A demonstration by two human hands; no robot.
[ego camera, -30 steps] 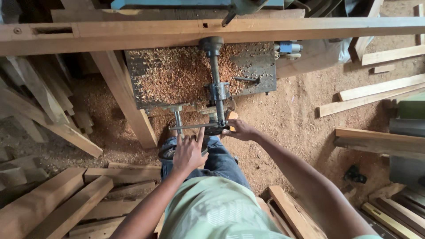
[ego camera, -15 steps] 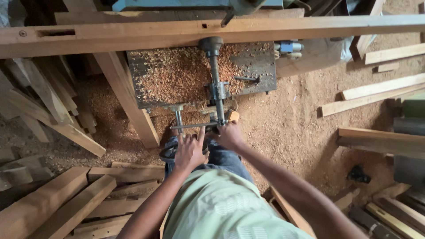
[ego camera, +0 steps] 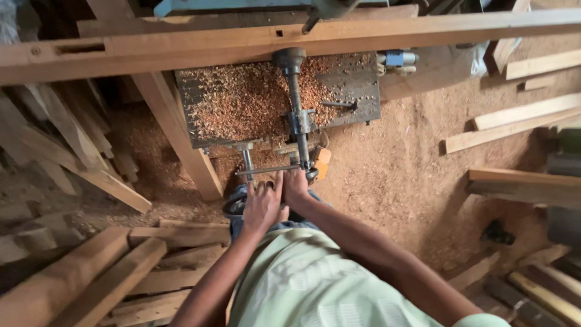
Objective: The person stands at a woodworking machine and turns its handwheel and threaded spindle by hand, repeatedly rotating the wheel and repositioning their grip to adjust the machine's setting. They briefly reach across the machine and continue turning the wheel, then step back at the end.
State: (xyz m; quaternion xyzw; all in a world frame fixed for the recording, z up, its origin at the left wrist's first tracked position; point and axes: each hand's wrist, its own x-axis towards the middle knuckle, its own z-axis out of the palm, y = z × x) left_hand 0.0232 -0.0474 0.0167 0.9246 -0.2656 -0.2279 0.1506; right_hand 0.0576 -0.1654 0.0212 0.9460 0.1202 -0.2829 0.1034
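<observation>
Left hand and right hand side by side, both closed on crank at near edge of plate; shavings cover plate

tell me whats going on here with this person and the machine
A person stands at a woodworking machine whose metal table is covered in wood shavings. Both hands are on the metal handle bar at the near edge: the left hand and the right hand sit side by side, fingers on the bar. A long wooden beam with a slot cut in it lies across the machine. Sawdust covers the floor, with timber pieces lying around.
</observation>
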